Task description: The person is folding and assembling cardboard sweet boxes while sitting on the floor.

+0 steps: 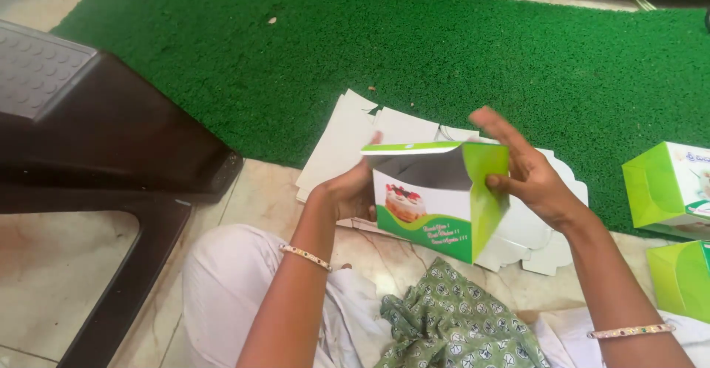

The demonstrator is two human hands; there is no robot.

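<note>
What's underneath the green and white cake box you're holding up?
Under the cake box, held by the left hand and right hand, lies a stack of flat white cardboard sheets on the green mat and the floor. The box hides the stack's middle.

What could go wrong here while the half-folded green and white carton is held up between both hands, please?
1. The carton is only partly formed, with its top flap loose; a hard press by the right hand on the green side panel could crease it.
2. The left hand grips only one end, so the carton might twist or slip.
3. The stack of flat blanks lies right below; a dropped carton or a shifted knee could scatter it.
</note>
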